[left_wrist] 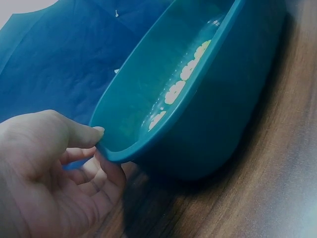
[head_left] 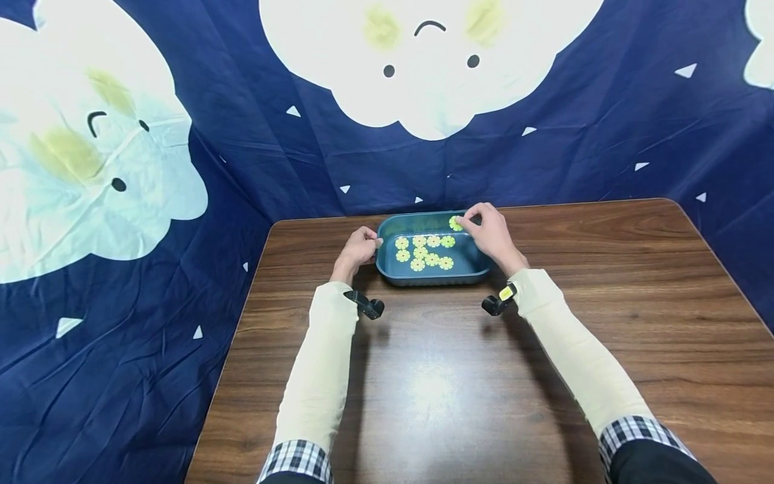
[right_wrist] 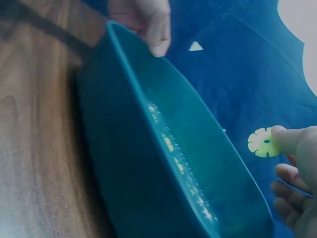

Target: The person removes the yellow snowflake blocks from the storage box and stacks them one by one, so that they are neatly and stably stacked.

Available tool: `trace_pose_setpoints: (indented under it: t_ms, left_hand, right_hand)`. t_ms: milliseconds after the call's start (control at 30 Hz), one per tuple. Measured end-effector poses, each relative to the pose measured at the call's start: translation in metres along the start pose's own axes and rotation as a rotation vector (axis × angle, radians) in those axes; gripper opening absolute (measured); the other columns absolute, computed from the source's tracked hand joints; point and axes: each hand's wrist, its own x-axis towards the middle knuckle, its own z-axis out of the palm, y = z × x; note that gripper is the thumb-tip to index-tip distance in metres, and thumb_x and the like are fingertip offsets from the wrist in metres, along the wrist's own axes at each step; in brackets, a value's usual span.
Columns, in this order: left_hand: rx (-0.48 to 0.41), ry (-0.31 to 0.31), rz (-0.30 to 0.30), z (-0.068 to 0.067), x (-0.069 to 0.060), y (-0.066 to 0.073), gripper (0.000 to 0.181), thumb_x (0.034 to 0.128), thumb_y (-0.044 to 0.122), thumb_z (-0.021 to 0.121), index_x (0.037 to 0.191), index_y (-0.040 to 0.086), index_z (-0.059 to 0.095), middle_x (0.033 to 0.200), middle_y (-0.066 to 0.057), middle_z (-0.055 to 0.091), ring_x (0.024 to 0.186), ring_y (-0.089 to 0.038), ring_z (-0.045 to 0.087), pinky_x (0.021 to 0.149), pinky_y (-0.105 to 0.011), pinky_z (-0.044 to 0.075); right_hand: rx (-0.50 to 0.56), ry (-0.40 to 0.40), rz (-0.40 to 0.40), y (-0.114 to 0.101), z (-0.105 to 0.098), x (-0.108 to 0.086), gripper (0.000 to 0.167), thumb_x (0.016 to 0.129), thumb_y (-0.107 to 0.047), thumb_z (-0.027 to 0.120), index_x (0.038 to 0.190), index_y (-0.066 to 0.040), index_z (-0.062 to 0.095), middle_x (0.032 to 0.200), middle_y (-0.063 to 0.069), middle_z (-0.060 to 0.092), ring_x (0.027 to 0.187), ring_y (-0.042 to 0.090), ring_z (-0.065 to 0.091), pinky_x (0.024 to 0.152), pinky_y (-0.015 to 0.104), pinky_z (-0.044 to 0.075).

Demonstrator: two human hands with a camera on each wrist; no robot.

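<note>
A teal plastic basin (head_left: 435, 279) stands near the table's back edge, with several yellow-green notched discs (head_left: 417, 265) lying on its floor. My left hand (head_left: 359, 247) pinches the basin's left rim, thumb on the inside and fingers beneath the lip in the left wrist view. Above the basin's back right part, my right hand (head_left: 491, 232) pinches one flower-shaped notched disc (right_wrist: 263, 143) by its edge, between thumb and forefinger. That disc has a small hole in its middle. Its other fingers are loosely curled.
The brown wooden table (head_left: 290, 323) reaches from the basin to the near edge. Directly behind it hangs a dark blue cloth (head_left: 363, 161) with white clouds and small triangles. Another stretch of cloth hangs along the left side.
</note>
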Motion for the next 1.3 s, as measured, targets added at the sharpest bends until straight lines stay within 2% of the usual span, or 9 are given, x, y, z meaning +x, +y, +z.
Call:
trace_pose_setpoints:
  t_ms: [133, 300, 500, 700, 833, 1100, 1167, 1300]
  left_hand:
    - [-0.009, -0.002, -0.004, 0.000, -0.001, 0.000, 0.009, 0.0977, 0.011, 0.052, 0.097, 0.009, 0.043, 0.093, -0.005, 0.043, 0.073, -0.015, 0.049, 0.074, -0.032, 0.049]
    - [-0.013, -0.005, -0.008, -0.001, -0.001, 0.000, 0.010, 0.0978, 0.012, 0.052, 0.097, 0.010, 0.042, 0.094, -0.005, 0.043, 0.076, -0.017, 0.049, 0.069, -0.028, 0.048]
    - [-0.021, -0.006, -0.008, -0.001, 0.000, 0.000, 0.009, 0.0980, 0.012, 0.051, 0.097, 0.009, 0.043, 0.095, -0.006, 0.043, 0.078, -0.018, 0.049, 0.067, -0.027, 0.047]
    - [-0.034, 0.000, -0.004, -0.001, 0.002, -0.002, 0.010, 0.0976, 0.011, 0.052, 0.095, 0.010, 0.042, 0.094, -0.005, 0.045, 0.078, -0.017, 0.050, 0.064, -0.026, 0.046]
    - [-0.031, -0.002, 0.002, -0.001, 0.003, -0.003, 0.011, 0.0978, 0.011, 0.051, 0.093, 0.012, 0.042, 0.093, -0.004, 0.044, 0.074, -0.015, 0.049, 0.064, -0.026, 0.046]
    - [-0.013, 0.014, 0.005, 0.001, 0.005, -0.004, 0.009, 0.0983, 0.011, 0.051, 0.100, 0.007, 0.042, 0.096, -0.007, 0.044, 0.077, -0.017, 0.049, 0.072, -0.031, 0.049]
    - [-0.018, 0.019, 0.013, 0.001, 0.006, -0.005, 0.009, 0.0980, 0.010, 0.051, 0.098, 0.006, 0.043, 0.094, -0.008, 0.045, 0.076, -0.017, 0.050, 0.070, -0.031, 0.050]
    - [-0.036, 0.018, 0.012, 0.002, 0.006, -0.004, 0.010, 0.0973, 0.010, 0.052, 0.099, 0.005, 0.043, 0.093, -0.008, 0.044, 0.071, -0.017, 0.050, 0.068, -0.030, 0.051]
  right_hand:
    - [0.058, 0.055, 0.052, 0.004, -0.008, 0.000, 0.027, 0.091, -0.031, 0.066, 0.093, -0.004, 0.062, 0.105, 0.013, 0.059, 0.098, 0.027, 0.055, 0.089, 0.040, 0.044]
    - [0.118, 0.103, 0.120, 0.010, -0.016, -0.001, 0.030, 0.091, -0.033, 0.065, 0.096, -0.003, 0.063, 0.103, 0.012, 0.060, 0.093, 0.021, 0.055, 0.083, 0.033, 0.044]
    - [0.222, 0.159, 0.210, 0.022, -0.023, -0.001, 0.032, 0.091, -0.036, 0.065, 0.099, -0.005, 0.063, 0.094, 0.002, 0.059, 0.078, 0.010, 0.051, 0.069, 0.022, 0.042]
    - [0.334, 0.213, 0.282, 0.038, -0.028, -0.002, 0.029, 0.090, -0.037, 0.066, 0.094, -0.009, 0.061, 0.090, -0.009, 0.055, 0.084, 0.004, 0.049, 0.076, 0.020, 0.040]
    - [0.385, 0.262, 0.330, 0.049, -0.029, -0.002, 0.020, 0.088, -0.035, 0.068, 0.086, -0.016, 0.060, 0.083, -0.014, 0.053, 0.079, 0.001, 0.048, 0.074, 0.018, 0.039]
    - [0.380, 0.265, 0.424, 0.066, -0.032, -0.009, 0.021, 0.089, -0.037, 0.066, 0.084, -0.019, 0.055, 0.079, -0.012, 0.050, 0.070, 0.005, 0.048, 0.062, 0.017, 0.039]
    - [0.384, 0.265, 0.448, 0.070, -0.032, -0.012, 0.021, 0.089, -0.036, 0.066, 0.084, -0.019, 0.055, 0.078, -0.010, 0.050, 0.069, 0.008, 0.049, 0.059, 0.017, 0.038]
    - [0.343, 0.288, 0.470, 0.080, -0.033, -0.015, 0.022, 0.089, -0.036, 0.066, 0.083, -0.019, 0.056, 0.079, -0.012, 0.050, 0.073, 0.005, 0.048, 0.065, 0.016, 0.038]
